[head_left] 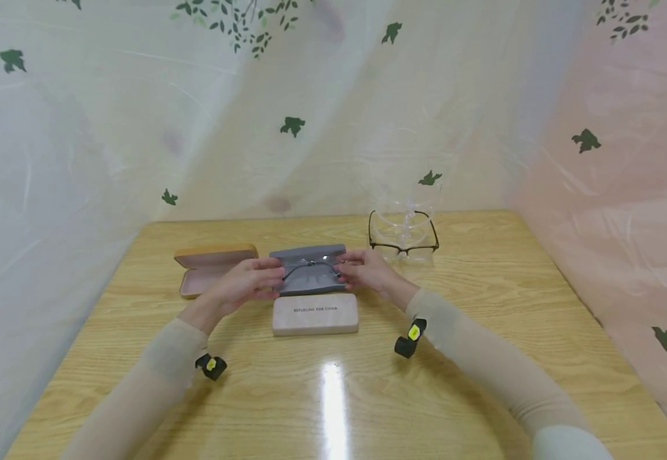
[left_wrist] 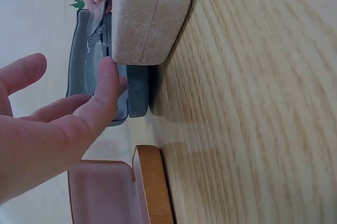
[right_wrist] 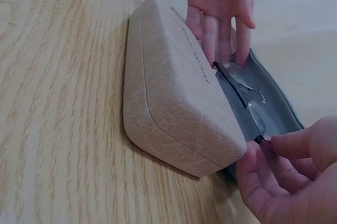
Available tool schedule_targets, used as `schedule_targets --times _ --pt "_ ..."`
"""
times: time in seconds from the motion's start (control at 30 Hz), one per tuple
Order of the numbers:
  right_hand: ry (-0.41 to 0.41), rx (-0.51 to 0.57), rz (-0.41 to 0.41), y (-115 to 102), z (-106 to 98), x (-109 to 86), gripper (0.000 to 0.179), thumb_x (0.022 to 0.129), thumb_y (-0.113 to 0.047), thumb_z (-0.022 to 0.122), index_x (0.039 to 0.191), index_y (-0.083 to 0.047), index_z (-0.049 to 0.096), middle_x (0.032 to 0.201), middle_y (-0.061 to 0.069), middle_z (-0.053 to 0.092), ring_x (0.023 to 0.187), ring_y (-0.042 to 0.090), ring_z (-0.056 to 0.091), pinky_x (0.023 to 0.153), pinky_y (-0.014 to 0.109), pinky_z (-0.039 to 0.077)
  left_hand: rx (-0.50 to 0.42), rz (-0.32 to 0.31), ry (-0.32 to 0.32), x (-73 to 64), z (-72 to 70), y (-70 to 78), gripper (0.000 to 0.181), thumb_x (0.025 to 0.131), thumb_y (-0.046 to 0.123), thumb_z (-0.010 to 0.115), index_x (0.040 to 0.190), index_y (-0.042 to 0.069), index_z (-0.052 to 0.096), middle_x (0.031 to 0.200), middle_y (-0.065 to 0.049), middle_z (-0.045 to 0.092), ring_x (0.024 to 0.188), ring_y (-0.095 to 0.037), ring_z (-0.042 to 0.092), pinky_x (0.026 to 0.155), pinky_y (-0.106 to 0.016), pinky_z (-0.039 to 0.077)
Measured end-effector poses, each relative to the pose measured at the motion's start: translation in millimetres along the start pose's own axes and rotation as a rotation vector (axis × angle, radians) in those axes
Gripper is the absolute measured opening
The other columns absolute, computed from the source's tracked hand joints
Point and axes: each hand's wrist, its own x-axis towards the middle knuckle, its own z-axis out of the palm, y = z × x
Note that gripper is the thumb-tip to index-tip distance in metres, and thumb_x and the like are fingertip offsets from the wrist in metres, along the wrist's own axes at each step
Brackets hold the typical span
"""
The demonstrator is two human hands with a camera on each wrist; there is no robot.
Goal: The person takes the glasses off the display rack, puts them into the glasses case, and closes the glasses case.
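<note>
A grey glasses case (head_left: 307,291) lies with its lid up. Thin-framed glasses (head_left: 312,263) with clear lenses and dark temples are inside or just over it; the wrist views do not settle which. My right hand (head_left: 368,271) pinches their right end between thumb and fingers, as the right wrist view shows. At the case's left end, my left hand (head_left: 247,281) has its fingers extended and the thumb apart (left_wrist: 68,113). Its fingertips are at the case and the other end of the glasses; contact is unclear. A closed beige glasses case (head_left: 315,315) lies just in front.
Left of the grey case stands an opened orange-brown glasses case (head_left: 215,255) with a pinkish lining. At the back right, black-framed glasses (head_left: 404,248) sit on a clear stand (head_left: 408,220). A leaf-patterned sheet (head_left: 333,128) hangs behind the wooden table (head_left: 454,396).
</note>
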Motion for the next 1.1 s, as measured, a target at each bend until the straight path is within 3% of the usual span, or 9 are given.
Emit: schedule_targets --times 0.2,0.43,0.63,0.77,0.97,1.1 --pt "-0.011 -0.033 -0.010 0.0 -0.4 -0.5 0.038 0.101 -0.003 0.060 0.138 0.008 0.055 0.115 0.018 0.070 0.079 0.014 0.068 0.066 0.026 0.059 0.018 -0.019 -0.007 2.9 -0.3 -1.5 0.062 0.106 0.011 0.051 0.152 -0.017 0.020 0.156 -0.034 0.029 0.143 -0.046 0.033 0.111 -0.052 0.040" --pt "-0.034 -0.031 0.002 2.6 -0.9 -0.1 0.037 0.104 -0.001 0.052 0.140 0.010 0.051 0.124 0.025 0.066 0.074 0.013 0.064 0.067 0.026 0.059 0.004 -0.012 -0.018 5.0 0.5 -2.9 0.062 0.106 0.010 0.050 0.152 -0.019 0.019 0.157 -0.035 0.024 0.146 -0.047 0.026 0.114 -0.055 0.035" --pt "-0.038 -0.042 0.021 2.8 -2.0 -2.0 0.039 0.105 -0.003 0.051 0.142 0.008 0.051 0.128 0.025 0.065 0.075 0.012 0.063 0.069 0.026 0.059 -0.013 -0.001 -0.012 5.9 1.6 -5.9 0.059 0.106 0.008 0.049 0.150 -0.020 0.021 0.152 -0.036 0.031 0.143 -0.047 0.031 0.113 -0.054 0.037" --pt "-0.035 -0.058 0.035 4.9 -3.5 -2.0 0.039 0.105 -0.004 0.051 0.142 0.009 0.050 0.118 0.021 0.068 0.075 0.013 0.063 0.069 0.027 0.059 -0.018 0.004 -0.005 5.6 1.3 -8.6 0.055 0.106 0.005 0.047 0.149 -0.021 0.023 0.145 -0.038 0.037 0.139 -0.048 0.037 0.111 -0.053 0.039" --pt "-0.043 -0.084 0.040 6.8 -4.8 -1.6 0.042 0.104 -0.005 0.052 0.143 0.009 0.049 0.092 0.012 0.064 0.074 0.014 0.061 0.066 0.026 0.059 -0.025 0.007 -0.031 4.1 -0.6 -7.8 0.059 0.107 0.006 0.044 0.150 -0.022 0.015 0.152 -0.040 0.028 0.143 -0.049 0.031 0.113 -0.052 0.038" --pt "-0.055 -0.087 0.036 7.3 -4.1 -1.3 0.042 0.103 -0.006 0.053 0.142 0.009 0.050 0.087 0.009 0.062 0.072 0.014 0.059 0.063 0.024 0.056 -0.020 0.008 -0.037 4.0 -1.7 -7.5 0.059 0.107 0.006 0.045 0.151 -0.021 0.014 0.152 -0.040 0.028 0.142 -0.048 0.032 0.113 -0.052 0.037"
